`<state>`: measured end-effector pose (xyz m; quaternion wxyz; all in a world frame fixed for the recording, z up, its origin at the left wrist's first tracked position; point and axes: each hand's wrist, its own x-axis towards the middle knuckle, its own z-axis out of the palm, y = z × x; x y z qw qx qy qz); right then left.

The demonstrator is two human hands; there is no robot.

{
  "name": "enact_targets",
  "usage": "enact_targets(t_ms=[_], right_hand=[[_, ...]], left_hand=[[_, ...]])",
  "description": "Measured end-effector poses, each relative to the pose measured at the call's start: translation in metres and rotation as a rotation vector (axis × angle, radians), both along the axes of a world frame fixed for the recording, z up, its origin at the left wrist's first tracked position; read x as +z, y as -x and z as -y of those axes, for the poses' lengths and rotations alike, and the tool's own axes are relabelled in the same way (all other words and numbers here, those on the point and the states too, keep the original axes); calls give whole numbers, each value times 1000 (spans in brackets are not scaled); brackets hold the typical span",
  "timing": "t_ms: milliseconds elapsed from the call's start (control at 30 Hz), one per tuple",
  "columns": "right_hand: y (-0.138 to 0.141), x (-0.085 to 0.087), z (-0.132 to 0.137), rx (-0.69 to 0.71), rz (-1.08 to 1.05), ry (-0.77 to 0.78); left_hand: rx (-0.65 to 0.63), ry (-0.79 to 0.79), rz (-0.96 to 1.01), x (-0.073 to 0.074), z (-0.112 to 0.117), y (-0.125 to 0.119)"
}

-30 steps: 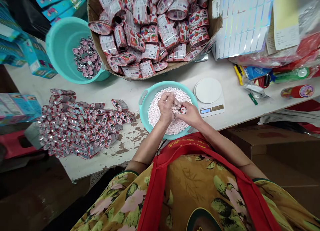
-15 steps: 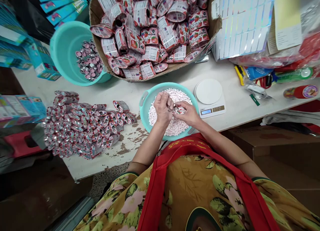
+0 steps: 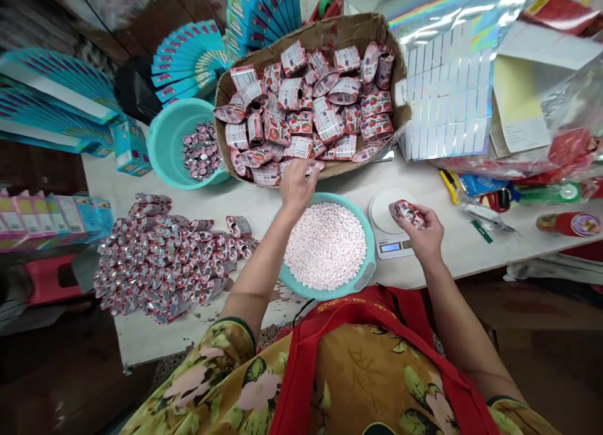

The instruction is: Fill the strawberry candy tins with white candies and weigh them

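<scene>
From where I operate, the head view gives me both hands over the white worktop. My right hand has its grip closed around a strawberry-printed container, held over the kitchen scale; I cannot tell whether it touches the plate. My left hand reaches to the near edge of the cardboard carton, fingers over the strawberry-printed packs inside; its grip is partly hidden, so I cannot tell whether it has hold of one.

Between my forearms sits a turquoise basin with pale pink tablets spread across it. Off to the left, many similar containers are stacked in a pile, and behind that pile a deeper turquoise tub holds small round caps, beside the carton.
</scene>
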<state>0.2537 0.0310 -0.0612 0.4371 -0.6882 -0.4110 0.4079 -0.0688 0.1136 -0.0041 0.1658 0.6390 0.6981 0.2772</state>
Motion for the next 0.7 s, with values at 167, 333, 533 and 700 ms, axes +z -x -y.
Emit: enact_targets(t_ms=[167, 333, 533, 700], right_hand=[[-6, -41, -12, 55, 92, 38], [-6, -26, -6, 74, 262, -74], [36, 37, 4, 185, -129, -155], [89, 57, 36, 447, -482, 165]], left_hand=[[-147, 61, -101, -28, -126, -25], [-117, 90, 116, -43, -156, -24], [-28, 35, 692, 17, -12, -23], [-84, 356, 898, 7, 125, -48]])
